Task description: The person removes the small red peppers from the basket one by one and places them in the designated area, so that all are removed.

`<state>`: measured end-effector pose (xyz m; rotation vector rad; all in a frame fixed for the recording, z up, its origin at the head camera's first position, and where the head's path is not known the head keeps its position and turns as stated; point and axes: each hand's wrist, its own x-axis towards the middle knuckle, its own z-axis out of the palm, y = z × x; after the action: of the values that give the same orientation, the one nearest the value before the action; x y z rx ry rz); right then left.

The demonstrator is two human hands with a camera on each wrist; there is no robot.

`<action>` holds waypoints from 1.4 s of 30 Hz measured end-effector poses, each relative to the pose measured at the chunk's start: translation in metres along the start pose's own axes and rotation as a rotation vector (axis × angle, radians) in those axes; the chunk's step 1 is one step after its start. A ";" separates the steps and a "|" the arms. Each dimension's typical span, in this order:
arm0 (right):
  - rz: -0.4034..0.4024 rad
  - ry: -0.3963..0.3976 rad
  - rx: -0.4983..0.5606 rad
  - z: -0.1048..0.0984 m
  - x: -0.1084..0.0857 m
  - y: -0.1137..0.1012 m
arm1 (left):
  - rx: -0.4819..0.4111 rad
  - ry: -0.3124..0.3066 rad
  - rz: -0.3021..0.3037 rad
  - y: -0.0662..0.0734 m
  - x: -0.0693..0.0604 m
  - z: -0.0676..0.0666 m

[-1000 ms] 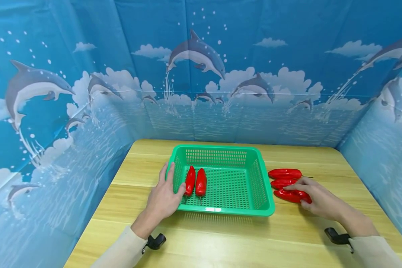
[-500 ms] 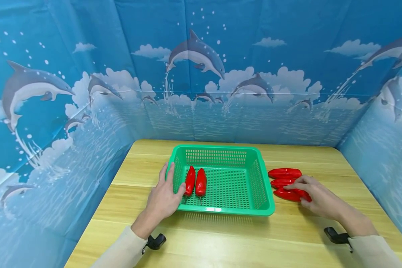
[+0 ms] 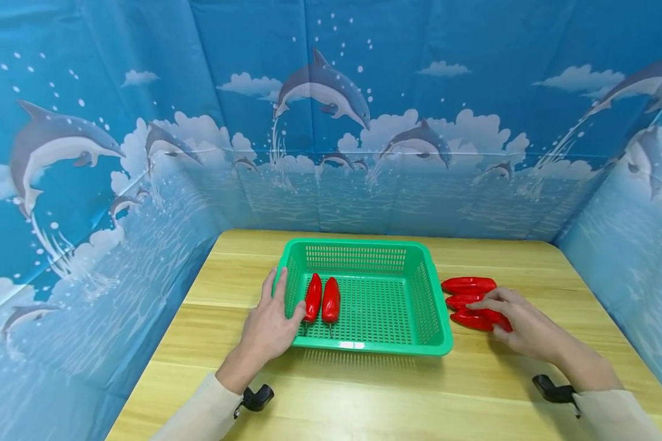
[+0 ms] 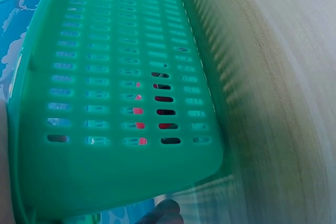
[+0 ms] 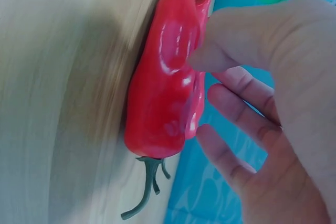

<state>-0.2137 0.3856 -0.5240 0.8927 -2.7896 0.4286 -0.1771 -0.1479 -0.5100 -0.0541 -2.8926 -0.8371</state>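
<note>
My left hand [image 3: 270, 324] rests on the near left corner of the green plastic basket [image 3: 441, 306], its fingers fairly straight along the left rim. The left wrist view faces the slotted basket wall [image 4: 115, 166], where some red shows through. Two red peppers [image 3: 331, 300] lie side by side inside the basket at the left. To the basket's right, three more lie on the table. My right hand [image 3: 524, 331] pinches the nearest, a glossy red pepper [image 5: 163, 87] with a green stem, between thumb and fingers. Beyond it are the middle pepper [image 3: 460, 301] and the far pepper [image 3: 469, 285].
The light wood table [image 3: 353, 404] carries the basket and the loose peppers. A blue dolphin-print curtain [image 3: 331, 196] stands along its back edge and both sides. Black wrist mounts hang under each wrist, the left mount [image 3: 258, 398] close to the tabletop.
The right hand has shifted very slightly with its fingers still on the nearest pepper. The left hand, the basket and the peppers inside stay in place.
</note>
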 end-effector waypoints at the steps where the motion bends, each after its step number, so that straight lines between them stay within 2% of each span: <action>1: -0.003 0.012 -0.004 0.000 0.000 -0.001 | -0.001 0.001 0.002 0.000 0.000 0.000; 6: -0.025 0.073 -0.025 -0.002 0.001 -0.007 | 0.001 0.008 0.009 -0.001 -0.001 0.000; 13: -0.018 0.091 0.002 -0.009 0.006 -0.021 | 0.002 0.006 0.012 -0.001 -0.001 0.000; 26: -0.045 0.227 0.031 -0.021 0.024 -0.050 | -0.007 0.022 0.014 -0.001 -0.002 0.001; 36: -0.037 0.209 0.034 -0.029 0.042 -0.072 | -0.006 0.017 0.010 0.000 -0.003 0.000; 42: -0.069 0.223 0.043 -0.034 0.051 -0.081 | -0.004 0.014 0.010 0.000 -0.002 0.000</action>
<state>-0.2039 0.3059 -0.4615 0.8875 -2.5492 0.5426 -0.1755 -0.1481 -0.5103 -0.0627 -2.8748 -0.8385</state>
